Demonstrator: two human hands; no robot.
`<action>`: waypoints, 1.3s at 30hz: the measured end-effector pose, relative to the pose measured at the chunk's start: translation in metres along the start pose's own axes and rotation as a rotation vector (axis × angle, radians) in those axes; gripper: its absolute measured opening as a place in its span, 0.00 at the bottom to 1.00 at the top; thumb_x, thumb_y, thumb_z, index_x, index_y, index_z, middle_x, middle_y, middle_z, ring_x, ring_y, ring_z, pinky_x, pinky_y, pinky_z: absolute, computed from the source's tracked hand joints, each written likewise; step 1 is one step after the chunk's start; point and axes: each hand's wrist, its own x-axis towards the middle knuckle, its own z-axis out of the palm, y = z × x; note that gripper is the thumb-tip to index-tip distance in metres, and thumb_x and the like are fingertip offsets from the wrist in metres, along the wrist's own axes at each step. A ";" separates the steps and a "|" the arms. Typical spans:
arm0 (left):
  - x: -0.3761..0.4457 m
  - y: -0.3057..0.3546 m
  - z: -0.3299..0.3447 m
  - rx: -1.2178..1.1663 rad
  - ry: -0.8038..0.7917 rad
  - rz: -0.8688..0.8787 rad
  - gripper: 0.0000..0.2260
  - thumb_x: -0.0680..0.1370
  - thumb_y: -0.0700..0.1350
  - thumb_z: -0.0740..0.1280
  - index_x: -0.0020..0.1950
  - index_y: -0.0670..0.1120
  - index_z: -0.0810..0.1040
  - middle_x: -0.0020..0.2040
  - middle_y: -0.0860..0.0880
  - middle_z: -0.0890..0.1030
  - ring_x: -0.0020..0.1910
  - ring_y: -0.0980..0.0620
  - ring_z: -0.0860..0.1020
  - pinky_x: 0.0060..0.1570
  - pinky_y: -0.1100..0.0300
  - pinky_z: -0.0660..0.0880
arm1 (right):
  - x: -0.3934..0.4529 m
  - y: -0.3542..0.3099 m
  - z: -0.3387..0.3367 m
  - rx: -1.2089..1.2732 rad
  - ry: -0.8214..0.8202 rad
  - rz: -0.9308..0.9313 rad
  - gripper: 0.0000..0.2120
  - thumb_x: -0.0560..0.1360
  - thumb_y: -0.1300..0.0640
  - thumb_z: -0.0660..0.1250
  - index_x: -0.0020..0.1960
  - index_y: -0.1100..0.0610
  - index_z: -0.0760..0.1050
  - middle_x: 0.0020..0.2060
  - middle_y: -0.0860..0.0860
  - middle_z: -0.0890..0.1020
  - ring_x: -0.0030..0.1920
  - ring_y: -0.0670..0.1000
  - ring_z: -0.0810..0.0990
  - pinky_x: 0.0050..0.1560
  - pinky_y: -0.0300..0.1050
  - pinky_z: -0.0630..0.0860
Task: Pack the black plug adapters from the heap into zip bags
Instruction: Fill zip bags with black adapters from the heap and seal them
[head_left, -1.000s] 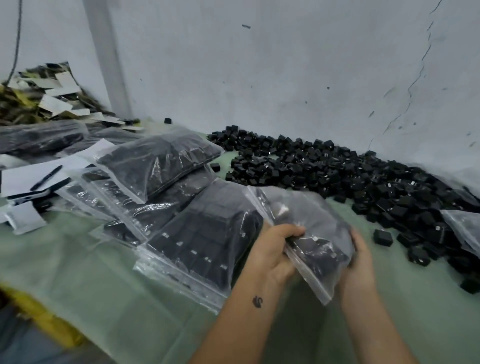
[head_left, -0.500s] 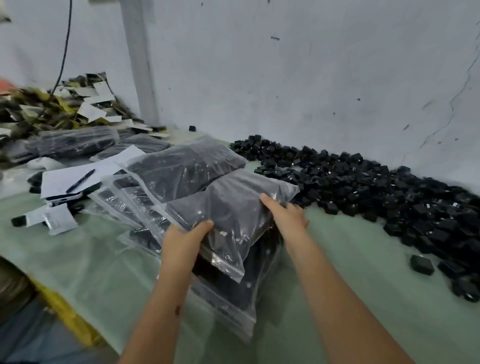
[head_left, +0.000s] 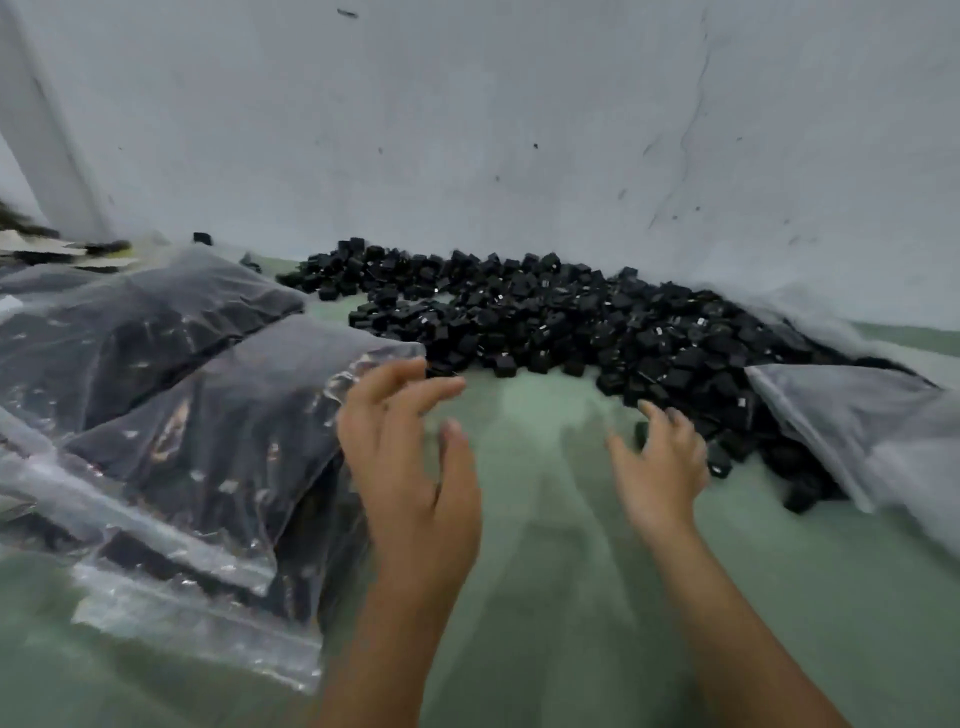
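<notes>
A long heap of black plug adapters (head_left: 571, 322) lies on the green table (head_left: 545, 571) against the wall. Filled zip bags (head_left: 208, 441) are stacked at the left, the top one nearest me. My left hand (head_left: 410, 467) hovers just right of that stack with fingers spread and holds nothing. My right hand (head_left: 662, 467) is open above the table, its fingertips at the near edge of the heap, beside a loose adapter (head_left: 719, 462). A clear zip bag (head_left: 857, 431) lies at the right over part of the heap.
A grey wall (head_left: 519, 130) rises right behind the heap. A pale post (head_left: 47, 130) stands at the far left, with paper scraps (head_left: 52, 249) at its foot. Bare green table shows between my arms.
Both hands have let go of the filled bag, which now lies on the stack. The hands moved right toward the heap, and the view turned right with them.
</notes>
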 end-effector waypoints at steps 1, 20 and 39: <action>-0.011 0.004 0.019 -0.035 -0.112 -0.015 0.09 0.76 0.39 0.61 0.52 0.47 0.78 0.57 0.52 0.72 0.61 0.55 0.70 0.61 0.63 0.66 | 0.008 0.020 -0.015 -0.081 0.065 0.011 0.24 0.74 0.50 0.66 0.69 0.50 0.68 0.73 0.55 0.60 0.73 0.56 0.54 0.72 0.57 0.50; -0.104 -0.017 0.181 -0.288 -0.860 -0.754 0.10 0.78 0.41 0.67 0.42 0.54 0.83 0.44 0.57 0.84 0.45 0.56 0.80 0.48 0.59 0.74 | 0.037 0.137 -0.067 -0.349 0.396 0.099 0.29 0.74 0.54 0.61 0.74 0.57 0.62 0.75 0.51 0.61 0.74 0.51 0.54 0.69 0.57 0.49; -0.059 -0.070 0.142 0.247 -0.315 -0.024 0.19 0.73 0.41 0.67 0.64 0.45 0.76 0.72 0.41 0.67 0.74 0.42 0.61 0.73 0.54 0.55 | 0.008 0.099 -0.032 0.013 -0.166 -0.498 0.17 0.71 0.53 0.64 0.26 0.53 0.63 0.25 0.46 0.69 0.31 0.47 0.69 0.34 0.44 0.68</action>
